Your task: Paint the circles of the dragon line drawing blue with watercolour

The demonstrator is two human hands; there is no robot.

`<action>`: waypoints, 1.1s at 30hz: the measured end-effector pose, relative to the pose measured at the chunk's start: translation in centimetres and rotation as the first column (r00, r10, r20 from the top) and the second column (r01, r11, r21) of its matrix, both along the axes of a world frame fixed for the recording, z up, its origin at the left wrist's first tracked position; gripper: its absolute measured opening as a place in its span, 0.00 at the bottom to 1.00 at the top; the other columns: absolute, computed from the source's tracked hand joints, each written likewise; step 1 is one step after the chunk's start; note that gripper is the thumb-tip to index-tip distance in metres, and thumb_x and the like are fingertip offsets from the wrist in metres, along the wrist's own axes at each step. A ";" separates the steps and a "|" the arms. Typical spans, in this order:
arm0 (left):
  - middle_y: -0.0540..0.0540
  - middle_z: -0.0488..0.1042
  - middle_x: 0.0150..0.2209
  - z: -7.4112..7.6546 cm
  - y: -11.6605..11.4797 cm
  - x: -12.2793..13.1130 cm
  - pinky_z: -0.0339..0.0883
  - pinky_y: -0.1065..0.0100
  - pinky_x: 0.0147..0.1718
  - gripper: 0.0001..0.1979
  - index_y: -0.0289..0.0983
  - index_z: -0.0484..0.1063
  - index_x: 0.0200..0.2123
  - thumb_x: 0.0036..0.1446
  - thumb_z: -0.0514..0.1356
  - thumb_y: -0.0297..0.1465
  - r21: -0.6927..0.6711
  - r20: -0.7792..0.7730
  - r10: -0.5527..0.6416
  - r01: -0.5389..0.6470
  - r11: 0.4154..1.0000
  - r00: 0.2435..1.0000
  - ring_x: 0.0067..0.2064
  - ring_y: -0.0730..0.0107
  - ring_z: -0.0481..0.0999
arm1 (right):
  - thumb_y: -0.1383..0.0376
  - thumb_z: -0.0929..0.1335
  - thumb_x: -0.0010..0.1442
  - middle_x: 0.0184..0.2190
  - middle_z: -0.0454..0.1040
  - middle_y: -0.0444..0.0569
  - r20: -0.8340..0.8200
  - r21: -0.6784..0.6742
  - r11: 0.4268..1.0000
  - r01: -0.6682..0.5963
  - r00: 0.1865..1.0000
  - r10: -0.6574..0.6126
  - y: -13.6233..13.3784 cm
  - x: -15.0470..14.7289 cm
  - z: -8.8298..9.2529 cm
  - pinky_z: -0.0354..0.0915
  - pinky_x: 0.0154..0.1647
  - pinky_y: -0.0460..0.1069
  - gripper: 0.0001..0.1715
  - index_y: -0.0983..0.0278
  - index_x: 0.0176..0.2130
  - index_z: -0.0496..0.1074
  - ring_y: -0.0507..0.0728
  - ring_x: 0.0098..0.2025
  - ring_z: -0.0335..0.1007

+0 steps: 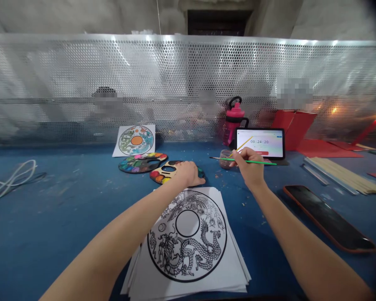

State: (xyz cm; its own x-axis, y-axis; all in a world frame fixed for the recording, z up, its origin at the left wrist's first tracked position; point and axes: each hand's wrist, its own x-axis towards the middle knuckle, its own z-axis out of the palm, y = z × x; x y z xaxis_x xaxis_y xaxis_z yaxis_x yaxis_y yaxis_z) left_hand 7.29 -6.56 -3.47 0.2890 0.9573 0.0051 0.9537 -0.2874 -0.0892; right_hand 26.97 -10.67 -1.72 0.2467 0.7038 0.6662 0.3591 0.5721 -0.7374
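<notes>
My left hand (190, 173) rests on a round paint palette (163, 172) with colour wells, fingers curled over its right side. My right hand (250, 167) pinches a thin green paintbrush (269, 162), held level with its tip pointing left. A second, yellow-handled brush (242, 146) slants up from the same hand. A small cup (225, 159) stands just left of that hand. In front of me lies a stack of white sheets (207, 276), the top one printed with an uncoloured circular dragon outline (188, 234).
A second palette (141, 163) and a coloured sample print (135, 140) lie at the back left. A tablet (260, 143) showing a timer, a pink bottle (233, 121), a phone (329, 219), red paper (316, 146), wooden sticks (341, 175), a white cable (9, 177) and perforated metal screen (181, 83) surround the blue table (65, 217).
</notes>
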 end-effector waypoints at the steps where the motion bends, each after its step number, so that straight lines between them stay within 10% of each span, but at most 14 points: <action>1: 0.41 0.68 0.50 0.0 0.0 0.0 0.67 0.53 0.46 0.17 0.34 0.65 0.51 0.61 0.56 0.36 0.008 -0.004 -0.002 0.002 1.000 1.000 0.48 0.60 0.71 | 0.60 0.69 0.56 0.14 0.70 0.41 -0.009 0.002 1.000 0.002 1.000 -0.002 0.0 0.0 0.0 0.63 0.23 0.46 0.20 0.62 0.18 0.59 0.51 0.18 0.68; 6: 0.41 0.69 0.49 0.2 -0.4 -0.1 0.67 0.53 0.46 0.18 0.34 0.65 0.50 0.61 0.56 0.38 0.034 -0.008 0.017 -0.016 0.999 1.000 0.47 0.60 0.71 | 0.60 0.69 0.55 0.14 0.70 0.41 -0.023 -0.011 1.000 0.004 1.000 -0.005 0.2 0.0 -0.1 0.63 0.23 0.46 0.20 0.62 0.18 0.59 0.50 0.17 0.67; 14: 0.25 0.45 0.63 0.5 -0.7 -1.3 0.47 0.31 0.49 0.63 0.35 0.37 0.65 0.34 0.59 0.61 -0.001 0.072 0.086 -0.086 0.996 0.994 0.57 0.27 0.58 | 0.60 0.69 0.56 0.14 0.69 0.42 0.005 -0.030 1.000 0.001 1.000 -0.001 0.1 -0.1 -0.2 0.62 0.22 0.46 0.20 0.62 0.19 0.59 0.51 0.17 0.67; 21: 0.30 0.27 0.67 -1.2 -0.3 -1.5 0.50 0.29 0.47 0.62 0.40 0.26 0.66 0.36 0.48 0.67 -0.058 0.122 0.113 -0.106 0.993 0.986 0.55 0.21 0.59 | 0.59 0.69 0.55 0.13 0.68 0.41 -0.007 -0.013 1.000 -0.012 1.000 0.012 0.4 0.1 -0.5 0.62 0.22 0.46 0.21 0.61 0.18 0.58 0.52 0.18 0.68; 33: 0.31 0.53 0.61 -2.1 1.3 -1.2 0.41 0.44 0.58 0.51 0.34 0.40 0.65 0.45 0.55 0.55 0.098 0.121 -0.224 0.213 0.972 0.967 0.60 0.39 0.55 | 0.59 0.69 0.55 0.13 0.69 0.41 0.029 -0.016 1.000 0.020 0.999 -0.020 0.2 0.0 -0.3 0.62 0.23 0.46 0.20 0.62 0.19 0.59 0.50 0.17 0.66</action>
